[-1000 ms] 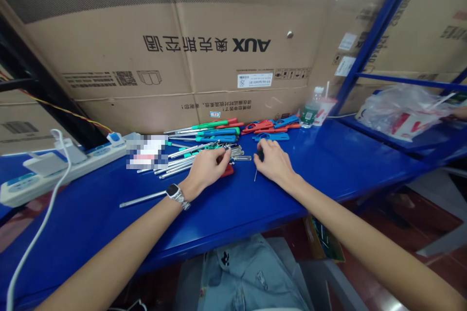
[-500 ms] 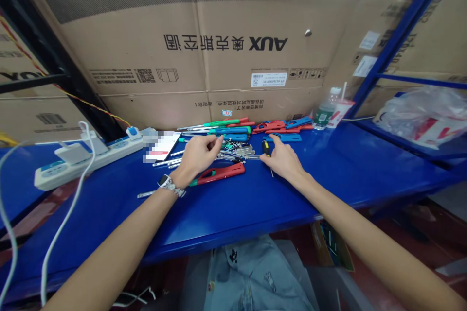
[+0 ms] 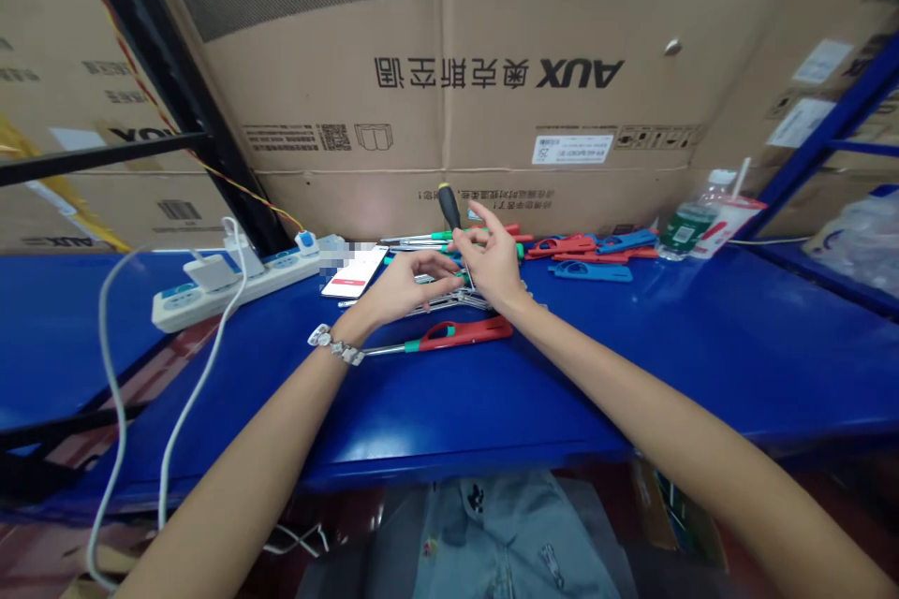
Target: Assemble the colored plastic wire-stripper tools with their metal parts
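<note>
Matt plastic screwdriver handle point(image 3: 449, 207), smooth plastic lighter point(image 3: 469, 333), glossy tabletop point(image 3: 435, 421), shiny metal watch point(image 3: 346, 353), matt cardboard point(image 3: 337, 9)

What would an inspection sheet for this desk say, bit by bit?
Surface: blue tabletop, shiny.
Job's things: screwdriver, black handle with yellow end up; red piece with metal tube lying nearer the person; red and blue casings farther back.
Clutter: phone, bottle, cup with straw.
Hands: right hand grips the screwdriver; left hand is close beside it, hold unclear.
Cables: white cable runs from power strip.
Surroundings: cardboard behind, printing upside down.
</note>
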A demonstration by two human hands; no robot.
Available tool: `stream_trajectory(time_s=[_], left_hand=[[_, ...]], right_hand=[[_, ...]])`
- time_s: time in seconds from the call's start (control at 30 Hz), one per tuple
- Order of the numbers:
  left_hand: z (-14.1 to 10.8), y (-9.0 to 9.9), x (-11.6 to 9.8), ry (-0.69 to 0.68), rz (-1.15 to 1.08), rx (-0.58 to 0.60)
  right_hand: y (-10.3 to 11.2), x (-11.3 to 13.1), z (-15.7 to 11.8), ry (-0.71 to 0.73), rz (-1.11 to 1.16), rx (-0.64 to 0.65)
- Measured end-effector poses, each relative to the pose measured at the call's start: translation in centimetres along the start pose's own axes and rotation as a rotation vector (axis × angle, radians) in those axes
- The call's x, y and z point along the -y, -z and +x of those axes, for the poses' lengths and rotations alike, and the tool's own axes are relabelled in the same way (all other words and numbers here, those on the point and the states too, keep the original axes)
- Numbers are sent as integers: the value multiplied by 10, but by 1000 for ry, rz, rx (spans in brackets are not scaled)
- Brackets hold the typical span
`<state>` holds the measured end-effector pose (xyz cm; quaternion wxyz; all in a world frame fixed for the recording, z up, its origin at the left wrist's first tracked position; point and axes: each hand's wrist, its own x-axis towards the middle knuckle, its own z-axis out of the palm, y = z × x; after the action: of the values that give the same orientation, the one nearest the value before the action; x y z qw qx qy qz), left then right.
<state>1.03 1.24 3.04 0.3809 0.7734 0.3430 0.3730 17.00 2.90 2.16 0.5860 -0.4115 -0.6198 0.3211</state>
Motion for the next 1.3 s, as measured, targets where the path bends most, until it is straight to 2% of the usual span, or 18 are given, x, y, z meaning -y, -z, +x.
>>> stream_trajectory(time_s=[0.17, 0.4, 0.57, 0.7, 0.8, 0.93, 1.3], left_hand=[[2, 5, 5, 19, 55, -8], [3, 10, 16, -87, 332, -30], [3, 16, 31, -82, 553, 89], [3, 18, 35, 20, 664, 181], [3, 17, 32, 92, 665, 237], [2, 17, 29, 124, 610, 290], [1, 13, 29, 111, 623, 267]], right_hand=[[8, 5, -7, -30, 85, 58], [30, 3, -21, 36, 37, 122], [38, -4, -26, 69, -55, 184], [36, -11, -29, 147, -170, 227], [34, -15, -28, 177, -191, 237], [34, -18, -28, 162, -162, 251], [32, -25, -30, 180, -202, 248]])
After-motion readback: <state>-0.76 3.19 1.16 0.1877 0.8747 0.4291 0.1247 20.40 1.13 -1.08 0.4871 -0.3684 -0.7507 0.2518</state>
